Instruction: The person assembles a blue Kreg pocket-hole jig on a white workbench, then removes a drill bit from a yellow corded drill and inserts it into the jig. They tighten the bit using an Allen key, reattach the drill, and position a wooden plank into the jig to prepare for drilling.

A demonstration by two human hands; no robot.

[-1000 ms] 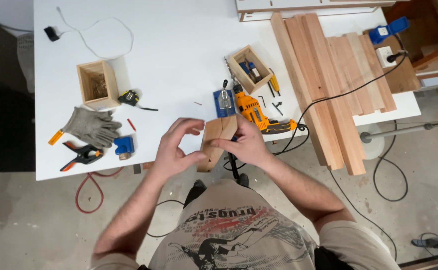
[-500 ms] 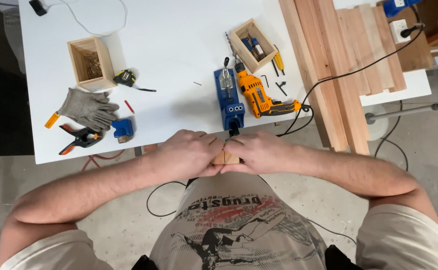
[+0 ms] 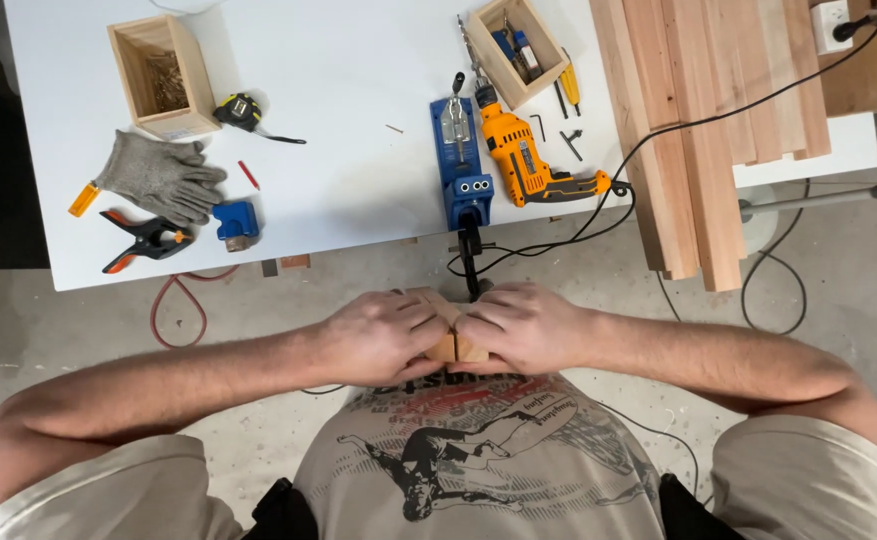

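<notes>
- Wood pieces [image 3: 445,345], small and light-coloured, sit clamped between both hands close against the person's chest, below the near edge of the worktop [image 3: 358,90] and off it altogether.
- Left hand [image 3: 378,335] is curled over the left end of the wood, fingers wrapped across the top, so most of that end is hidden.
- A seam or corner shows between the two hands, so the wood looks like two short blocks butted together; whether they are joined cannot be told.
- The long axis of the wood runs left to right, across the body, with each hand covering one end.
- Right hand [image 3: 518,325] grips the right end in the same way, knuckles up, its fingertips meeting those of the left hand over the middle.
- Both hands are equally near the wood, since both hold it; neither is free.
- On the worktop, from left to right: an orange-handled clamp [image 3: 143,240], grey gloves [image 3: 158,175], an open wooden box [image 3: 158,75], a tape measure [image 3: 243,110], a blue jig [image 3: 461,170], an orange corded drill [image 3: 528,165] and a stack of boards [image 3: 708,110].
- The blue jig lies straight ahead of the held wood, just beyond the worktop edge, with the drill just beside it to the right.
</notes>
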